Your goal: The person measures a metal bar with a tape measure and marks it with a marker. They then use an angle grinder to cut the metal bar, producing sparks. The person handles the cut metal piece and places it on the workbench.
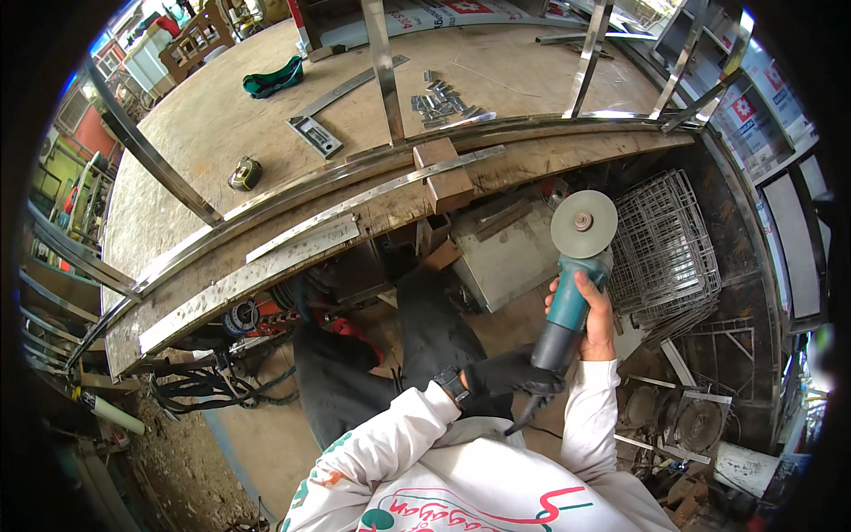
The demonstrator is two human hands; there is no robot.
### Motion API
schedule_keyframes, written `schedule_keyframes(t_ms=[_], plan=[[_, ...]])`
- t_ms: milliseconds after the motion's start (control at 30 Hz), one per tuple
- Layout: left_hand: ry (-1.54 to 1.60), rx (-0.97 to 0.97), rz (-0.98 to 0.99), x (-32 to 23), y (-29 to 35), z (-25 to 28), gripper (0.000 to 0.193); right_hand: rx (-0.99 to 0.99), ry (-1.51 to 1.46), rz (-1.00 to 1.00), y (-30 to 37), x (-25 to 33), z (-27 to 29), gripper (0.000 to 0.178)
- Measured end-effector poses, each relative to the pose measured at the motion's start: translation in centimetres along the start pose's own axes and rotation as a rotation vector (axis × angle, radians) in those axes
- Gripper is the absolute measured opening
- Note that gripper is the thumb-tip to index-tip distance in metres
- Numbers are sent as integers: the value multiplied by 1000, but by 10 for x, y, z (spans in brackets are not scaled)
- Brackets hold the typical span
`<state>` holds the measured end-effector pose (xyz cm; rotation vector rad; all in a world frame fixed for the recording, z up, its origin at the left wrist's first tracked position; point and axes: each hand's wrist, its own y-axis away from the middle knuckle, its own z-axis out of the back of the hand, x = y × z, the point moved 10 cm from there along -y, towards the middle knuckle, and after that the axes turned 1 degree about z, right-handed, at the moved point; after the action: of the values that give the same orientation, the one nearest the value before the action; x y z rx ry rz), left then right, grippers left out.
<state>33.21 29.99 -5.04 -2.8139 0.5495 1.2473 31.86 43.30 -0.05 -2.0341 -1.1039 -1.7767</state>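
My right hand [592,312] is bare and its fingers are wrapped tight round the teal body of the grinder [572,284], thumb up near the head. My left hand [512,371], in a black glove, is clenched round the dark tail end of the same grinder, just where the cord comes out. I hold the grinder in the air, slanted up and away from me, well below the edge of the workbench [222,133]. Its grey disc [583,223] faces up toward me at the top end, near a wire rack [665,244] that stands to the right. On the bench's near edge lie long curved steel strips [301,239], with a wooden block [443,173] set across them. Farther back on the bench are a tape measure [245,174], a steel square [328,111], green goggles [273,78] and a heap of small metal pieces [443,99].
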Motion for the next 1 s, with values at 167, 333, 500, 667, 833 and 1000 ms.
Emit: schedule_keyframes(t_ms=[167, 333, 500, 667, 833, 1000], plan=[[-870, -886, -544, -190, 76, 94, 48, -151, 165, 131, -10, 22, 23, 46], [-1589, -1301, -363, -300, 166, 204, 39, -113, 249, 129, -20, 16, 15, 52], [-1286, -834, -84, -280, 136, 216, 30, -84, 261, 159, -26, 13, 6, 68], [-1093, -746, -47, -269, 131, 204, 27, 18, 349, 184, -39, 17, -6, 84], [-1252, -728, -210, -279, 120, 200, 28, 75, 402, 289, -54, 25, -13, 105], [-1297, -843, -160, -283, 124, 210, 29, 98, 474, 392, -60, 48, -34, 101]])
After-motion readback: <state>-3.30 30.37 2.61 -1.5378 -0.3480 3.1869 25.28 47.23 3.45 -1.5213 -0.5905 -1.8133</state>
